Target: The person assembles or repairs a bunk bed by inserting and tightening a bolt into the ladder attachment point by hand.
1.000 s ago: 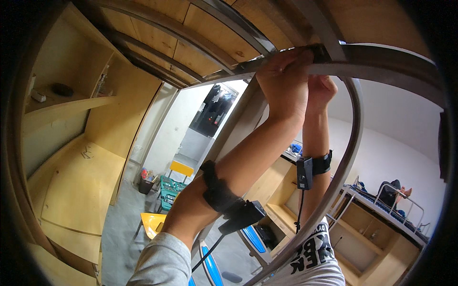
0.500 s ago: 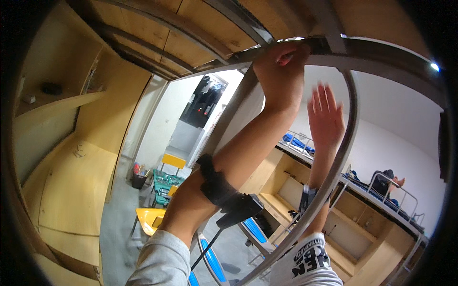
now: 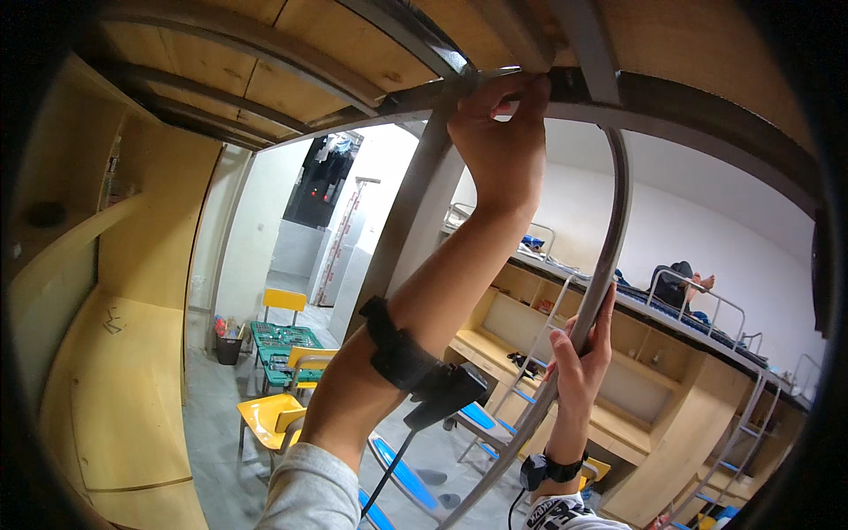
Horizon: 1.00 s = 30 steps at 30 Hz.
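Note:
My left hand [image 3: 503,128] is raised to the dark metal beam [image 3: 680,106] of a bunk bed frame overhead. Its fingers are pinched at the beam, close to where an upright post [image 3: 402,212] joins it; anything between them is hidden. Lower and to the right, my right hand [image 3: 579,367] grips a curved grey metal pole [image 3: 609,221], thumb on one side and fingers on the other. The pole rises to the beam. A black strapped device [image 3: 424,371] sits on my left forearm, and another [image 3: 552,470] is on my right wrist.
Wooden slats [image 3: 203,53] run overhead. A wooden desk [image 3: 132,380] stands at left. Beyond are yellow chairs [image 3: 265,424], a green open tool case [image 3: 287,336], a bin [image 3: 228,349] and blue-topped slabs [image 3: 402,477]. Across the room, a person's foot [image 3: 704,283] shows on a bunk.
My right hand has come down from its raised, spread pose and closed on the pole. My left hand stays at the beam. The view has shifted, showing more of the room at right.

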Available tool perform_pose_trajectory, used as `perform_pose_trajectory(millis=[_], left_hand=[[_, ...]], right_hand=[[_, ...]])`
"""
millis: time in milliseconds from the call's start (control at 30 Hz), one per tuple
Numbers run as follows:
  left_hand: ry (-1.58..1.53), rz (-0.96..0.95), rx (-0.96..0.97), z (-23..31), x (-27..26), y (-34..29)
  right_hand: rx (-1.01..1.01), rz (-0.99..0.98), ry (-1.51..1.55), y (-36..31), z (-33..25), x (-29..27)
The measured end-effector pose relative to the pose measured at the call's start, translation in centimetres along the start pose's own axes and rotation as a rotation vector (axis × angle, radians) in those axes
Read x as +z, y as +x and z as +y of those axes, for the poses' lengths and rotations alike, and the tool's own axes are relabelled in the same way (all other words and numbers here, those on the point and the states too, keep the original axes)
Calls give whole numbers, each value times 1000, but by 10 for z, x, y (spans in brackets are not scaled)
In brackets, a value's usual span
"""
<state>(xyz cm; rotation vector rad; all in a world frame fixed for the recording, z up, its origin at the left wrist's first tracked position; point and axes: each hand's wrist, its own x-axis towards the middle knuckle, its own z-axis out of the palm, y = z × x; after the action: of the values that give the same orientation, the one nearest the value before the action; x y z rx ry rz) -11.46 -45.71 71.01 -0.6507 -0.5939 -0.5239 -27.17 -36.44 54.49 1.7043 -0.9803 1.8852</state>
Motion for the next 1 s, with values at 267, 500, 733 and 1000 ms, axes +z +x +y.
perform_pose_trajectory(millis=[267,500,733,1000], left_hand=[[-26,34,54,-2,4,-1],[-38,91,112,-12,15,-1],[-55,214,112,-13,29,-8],[-82,227,20,-13,35,-10]], right_hand=[[22,14,-35,3,-3,1],[3,4,-20,2,3,1],[-1,-27,-14,0,2,-1],[20,-41,-10,0,0,-2]])
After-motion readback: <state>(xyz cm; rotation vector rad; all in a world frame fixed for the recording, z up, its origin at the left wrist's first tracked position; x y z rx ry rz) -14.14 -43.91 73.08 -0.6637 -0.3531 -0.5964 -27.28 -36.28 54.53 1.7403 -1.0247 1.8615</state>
